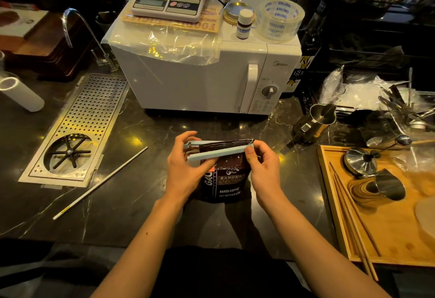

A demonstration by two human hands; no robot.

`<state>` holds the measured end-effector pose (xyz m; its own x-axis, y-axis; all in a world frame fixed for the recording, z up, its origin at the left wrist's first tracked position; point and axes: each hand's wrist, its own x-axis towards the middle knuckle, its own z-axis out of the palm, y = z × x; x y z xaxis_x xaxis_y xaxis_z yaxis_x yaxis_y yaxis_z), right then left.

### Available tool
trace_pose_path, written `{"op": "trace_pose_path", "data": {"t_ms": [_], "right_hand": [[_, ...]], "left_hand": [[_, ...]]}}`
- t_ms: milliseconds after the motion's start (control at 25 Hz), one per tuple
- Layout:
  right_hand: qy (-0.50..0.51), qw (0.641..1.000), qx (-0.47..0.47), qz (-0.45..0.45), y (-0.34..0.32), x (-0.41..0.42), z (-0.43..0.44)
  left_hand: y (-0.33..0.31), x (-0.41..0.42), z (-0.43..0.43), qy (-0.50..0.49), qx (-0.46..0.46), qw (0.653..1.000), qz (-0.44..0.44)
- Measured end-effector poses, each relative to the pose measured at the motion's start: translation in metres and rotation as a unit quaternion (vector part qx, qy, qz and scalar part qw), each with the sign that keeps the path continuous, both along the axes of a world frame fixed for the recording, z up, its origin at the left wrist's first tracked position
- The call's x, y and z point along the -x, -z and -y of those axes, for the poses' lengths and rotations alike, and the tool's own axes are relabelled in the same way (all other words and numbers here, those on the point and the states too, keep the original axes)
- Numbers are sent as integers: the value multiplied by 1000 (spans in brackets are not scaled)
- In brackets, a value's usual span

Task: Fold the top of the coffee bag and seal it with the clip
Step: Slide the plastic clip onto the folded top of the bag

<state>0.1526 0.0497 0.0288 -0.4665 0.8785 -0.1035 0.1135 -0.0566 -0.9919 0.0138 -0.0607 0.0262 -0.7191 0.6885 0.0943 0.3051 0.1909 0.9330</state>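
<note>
A dark coffee bag [227, 185] with white lettering stands upright on the black counter, in the middle of the head view. Its top is folded over. A long pale blue clip [217, 152] straddles the folded top, one arm behind the bag and one in front. The two arms gape apart at the left end. My left hand [186, 168] grips the clip's left end, fingers curled over the rear arm. My right hand [261, 163] pinches the clip's right end together with the bag's top corner.
A white microwave [204, 71] with a scale and tape roll on top stands just behind the bag. A perforated metal drain tray [80, 130] lies at the left, a thin white stick [101, 183] beside it. At the right are a steel pitcher [315, 121] and a wooden tray [336, 203] with tools.
</note>
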Motion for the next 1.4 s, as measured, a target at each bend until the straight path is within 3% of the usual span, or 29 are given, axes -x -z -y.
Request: {"op": "trace_pose_path", "data": {"t_ms": [120, 280, 520, 1280, 1400], "right_hand": [[14, 1000, -8, 8, 3, 1, 1], [18, 999, -36, 24, 4, 2, 2], [17, 997, -59, 44, 5, 2, 0], [3, 996, -76, 56, 5, 2, -8], [-2, 994, -84, 66, 5, 0, -7]], "left_hand": [[-6, 6, 2, 32, 22, 999, 6], [-10, 18, 11, 22, 6, 991, 131], [-16, 27, 14, 45, 5, 979, 198], [-23, 27, 9, 4, 63, 994, 93], [-30, 35, 11, 59, 122, 991, 4]]}}
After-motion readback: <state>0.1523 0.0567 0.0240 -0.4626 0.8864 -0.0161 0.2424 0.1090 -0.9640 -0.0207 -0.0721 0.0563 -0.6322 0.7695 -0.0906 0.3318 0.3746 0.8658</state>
